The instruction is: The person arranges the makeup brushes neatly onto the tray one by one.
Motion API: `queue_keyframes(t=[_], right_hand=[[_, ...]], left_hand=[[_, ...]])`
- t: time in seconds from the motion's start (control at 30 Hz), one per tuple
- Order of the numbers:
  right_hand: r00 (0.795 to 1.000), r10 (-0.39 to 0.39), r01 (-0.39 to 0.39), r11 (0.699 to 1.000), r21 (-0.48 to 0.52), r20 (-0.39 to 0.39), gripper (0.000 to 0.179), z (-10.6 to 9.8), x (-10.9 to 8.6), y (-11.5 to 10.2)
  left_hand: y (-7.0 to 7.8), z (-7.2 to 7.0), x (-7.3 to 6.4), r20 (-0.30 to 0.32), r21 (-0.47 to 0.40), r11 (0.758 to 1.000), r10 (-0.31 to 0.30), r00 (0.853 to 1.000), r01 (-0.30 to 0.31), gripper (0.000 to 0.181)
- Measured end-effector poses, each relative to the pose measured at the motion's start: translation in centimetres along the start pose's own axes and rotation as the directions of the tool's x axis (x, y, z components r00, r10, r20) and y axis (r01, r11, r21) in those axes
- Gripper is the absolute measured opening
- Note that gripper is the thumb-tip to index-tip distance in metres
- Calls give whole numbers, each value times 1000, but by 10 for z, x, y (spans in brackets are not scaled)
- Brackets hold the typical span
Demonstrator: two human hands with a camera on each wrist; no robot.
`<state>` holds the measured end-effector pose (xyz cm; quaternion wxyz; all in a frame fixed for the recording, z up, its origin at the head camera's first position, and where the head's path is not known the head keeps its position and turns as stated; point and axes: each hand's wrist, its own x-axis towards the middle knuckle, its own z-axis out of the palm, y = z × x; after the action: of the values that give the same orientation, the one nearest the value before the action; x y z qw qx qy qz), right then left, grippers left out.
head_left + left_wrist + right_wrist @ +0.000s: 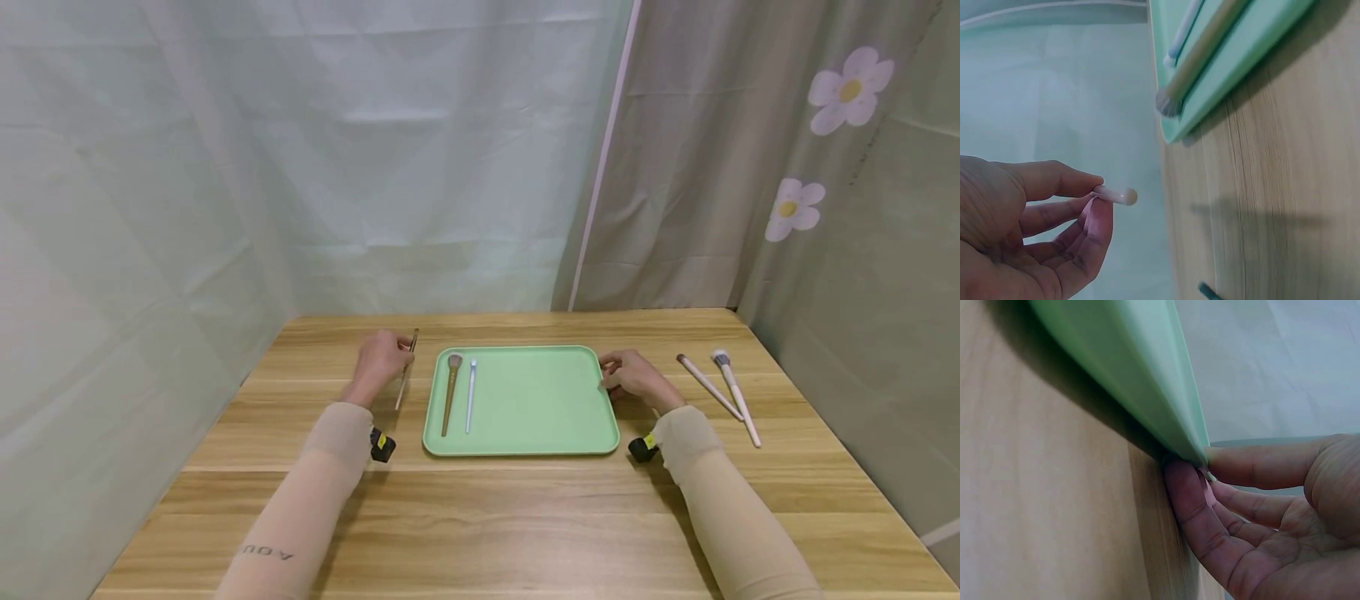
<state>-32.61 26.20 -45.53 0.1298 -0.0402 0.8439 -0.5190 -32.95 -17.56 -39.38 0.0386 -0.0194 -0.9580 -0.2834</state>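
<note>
My left hand [381, 360] pinches a slim makeup brush [407, 375] between thumb and fingertips, left of the green tray. In the left wrist view the brush [1117, 195] is seen nearly end-on, its pale rounded end outward, and a shadow falls on the wood. At the right side of the green tray [543, 400], my right hand [632, 375] grips the rim, thumb and fingers on either side of the tray edge [1175, 415]. Lying in the tray's left part are a brown-handled makeup brush [450, 396] and a thinner pale-handled brush [471, 397].
Two pale-handled makeup brushes lie on the wooden table [480, 517] to the right, a shorter one [708, 386] crossing a longer one [738, 402]. Curtains [420, 167] hang behind the table. A small dark tip [1209, 291] pokes in at the left wrist view's bottom edge.
</note>
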Motion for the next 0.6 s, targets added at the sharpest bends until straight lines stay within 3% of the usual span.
queue_keyframes(t=[0.2,0.6], right_hand=[[1000,0,0,1000,-1,1,56,-1,0,1],[1000,-4,4,1000,7,12,57,0,1,1]], left_hand=[[10,8,1,5,-14,1000,19,1000,-19,30],[27,20,-2,41,-73,997,-18,999,21,29]])
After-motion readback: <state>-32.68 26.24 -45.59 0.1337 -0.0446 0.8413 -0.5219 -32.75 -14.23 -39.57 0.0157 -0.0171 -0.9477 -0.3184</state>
